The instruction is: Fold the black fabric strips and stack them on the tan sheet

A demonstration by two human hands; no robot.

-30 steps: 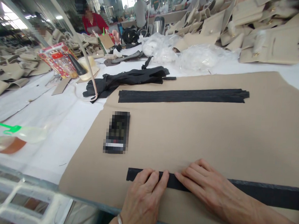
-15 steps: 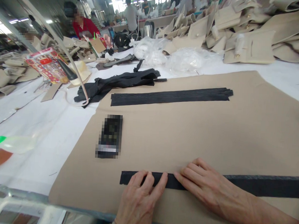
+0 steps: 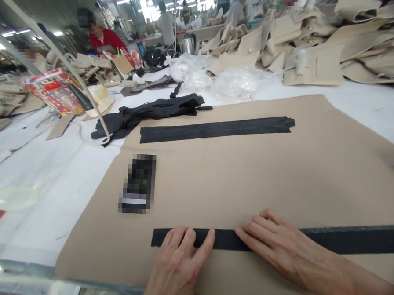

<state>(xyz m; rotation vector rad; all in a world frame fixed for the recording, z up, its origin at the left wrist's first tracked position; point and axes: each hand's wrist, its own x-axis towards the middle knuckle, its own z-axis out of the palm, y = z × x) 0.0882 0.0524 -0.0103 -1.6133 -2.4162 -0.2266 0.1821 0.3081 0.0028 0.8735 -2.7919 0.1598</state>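
At lower centre, the left-to-right black strip (image 3: 225, 240) is being held down by loosely open left hand (image 3: 177, 265) and right hand (image 3: 279, 244).

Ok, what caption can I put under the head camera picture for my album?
Two hands press a long black strip onto tan sheeting.

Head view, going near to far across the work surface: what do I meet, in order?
Black strip under the fingers of the left hand and right hand → pixelated dark rectangular item → flat bundle of black strips → crumpled clear plastic → metal kettle.
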